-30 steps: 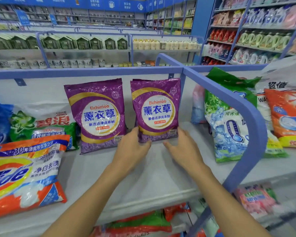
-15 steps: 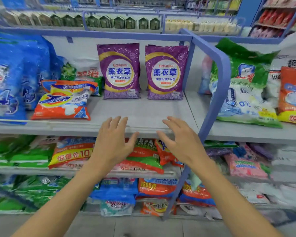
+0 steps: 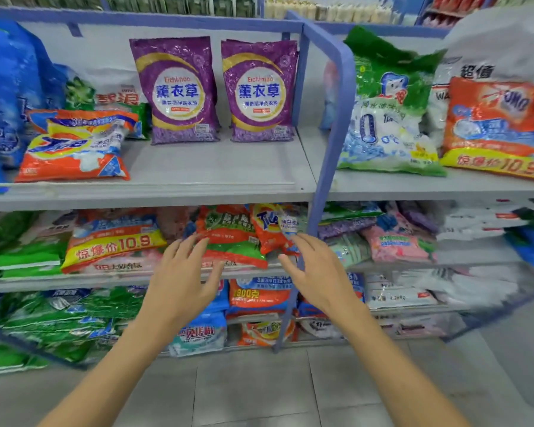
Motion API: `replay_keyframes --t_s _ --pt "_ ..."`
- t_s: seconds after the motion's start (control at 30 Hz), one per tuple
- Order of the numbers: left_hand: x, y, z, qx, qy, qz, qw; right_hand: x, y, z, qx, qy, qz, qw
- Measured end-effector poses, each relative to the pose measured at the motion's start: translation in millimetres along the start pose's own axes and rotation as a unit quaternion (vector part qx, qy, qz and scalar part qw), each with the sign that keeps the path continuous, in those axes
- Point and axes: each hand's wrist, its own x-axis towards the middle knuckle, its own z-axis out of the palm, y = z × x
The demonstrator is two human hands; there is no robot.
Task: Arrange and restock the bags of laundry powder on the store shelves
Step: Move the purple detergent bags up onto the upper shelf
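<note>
Head view: the left hand [image 3: 182,272] and right hand [image 3: 315,269] hover side by side before the front edge of the middle shelf [image 3: 28,285], palms down. Each grip is spread and holds nothing. The red-and-green bag [image 3: 228,238] lies just beyond and between the fingertips, its length seemingly running toward the shelf's back. The Tide bag [image 3: 272,226] leans beside it, nearer the right hand. The left purple bag [image 3: 176,90] and right purple bag [image 3: 259,90] stand upright at the upper shelf's [image 3: 222,167] back edge.
</note>
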Motion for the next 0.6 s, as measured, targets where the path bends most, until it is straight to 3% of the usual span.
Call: replay_keyframes --t_s 0.3,0.6 --pt "-4 39 33 -0.046 -0.057 0.073 0.995 -43 21 1 -0.010 -0.015 0.120 0.993" --pt "-1 120 68 -0.071 -0.060 0.099 0.991 -66 96 -26 0.001 0.006 0.160 0.987"
